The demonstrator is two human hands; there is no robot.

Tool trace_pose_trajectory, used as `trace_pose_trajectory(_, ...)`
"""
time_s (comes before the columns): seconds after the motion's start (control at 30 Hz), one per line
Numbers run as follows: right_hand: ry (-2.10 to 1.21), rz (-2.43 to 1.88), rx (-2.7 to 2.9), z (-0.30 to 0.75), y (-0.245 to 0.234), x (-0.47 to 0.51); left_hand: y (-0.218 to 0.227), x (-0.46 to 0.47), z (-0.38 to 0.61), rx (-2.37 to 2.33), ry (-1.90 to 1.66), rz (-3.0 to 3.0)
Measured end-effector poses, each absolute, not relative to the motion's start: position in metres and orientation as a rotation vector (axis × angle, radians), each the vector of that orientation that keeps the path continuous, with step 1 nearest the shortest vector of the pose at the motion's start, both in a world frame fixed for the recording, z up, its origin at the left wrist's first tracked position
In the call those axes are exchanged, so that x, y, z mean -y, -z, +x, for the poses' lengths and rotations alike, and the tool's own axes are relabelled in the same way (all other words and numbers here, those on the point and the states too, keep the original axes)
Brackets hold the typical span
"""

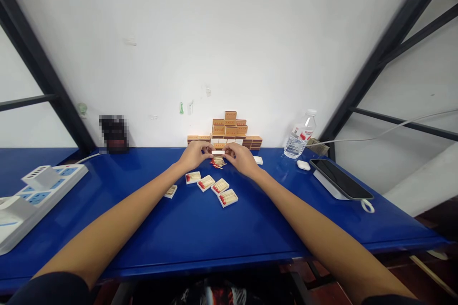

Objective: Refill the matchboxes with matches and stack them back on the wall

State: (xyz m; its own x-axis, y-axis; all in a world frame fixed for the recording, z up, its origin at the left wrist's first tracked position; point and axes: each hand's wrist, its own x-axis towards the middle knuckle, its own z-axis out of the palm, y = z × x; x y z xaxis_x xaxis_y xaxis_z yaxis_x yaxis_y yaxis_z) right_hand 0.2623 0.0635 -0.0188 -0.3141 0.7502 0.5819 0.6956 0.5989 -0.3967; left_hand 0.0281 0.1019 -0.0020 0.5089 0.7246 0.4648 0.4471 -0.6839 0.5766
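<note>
Both arms reach forward over a blue table [200, 233]. My left hand [195, 155] and my right hand [242, 158] pinch the two ends of a small white matchbox tray [218, 152], held just above a loose pile of red-tipped matches [217, 162]. Several open trays filled with matches [211, 184] lie in a row nearer to me, and one more tray [171, 191] sits beside my left forearm. A stack of brown matchboxes [229, 131] stands against the wall behind my hands.
A white and blue power strip [34, 190] lies at the left edge. At the right stand a water bottle [299, 138], a white earbud case [303, 165] and a phone [339, 178] on a white stand. A dark object [114, 134] sits by the wall.
</note>
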Motion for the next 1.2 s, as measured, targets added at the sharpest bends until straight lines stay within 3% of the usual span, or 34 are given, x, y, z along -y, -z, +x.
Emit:
trace_pose_trajectory(0.27,-0.009,-1.135,2.019,0.261,0.001,-0.048,-0.011,-0.089,0.032,-0.996,-1.119,2.418)
trace_pose_trajectory(0.43,-0.197,-1.206,1.941,0.284,-0.013,-0.045,-0.01,-0.078,0.035,-0.945,-1.184,2.562)
trace_pose_trajectory(0.67,-0.734,-1.315,2.185,0.309,-0.011,-0.042,-0.019,-0.07,0.035,-0.869,-0.699,2.627)
trace_pose_trajectory(0.93,-0.507,-1.386,2.324,0.28,-0.004,-0.03,-0.03,-0.066,0.031,-0.932,-0.291,2.573)
trace_pose_trajectory(1.2,-0.649,-1.31,2.427,0.287,-0.005,-0.029,-0.031,-0.068,0.029,-0.965,-0.244,2.552)
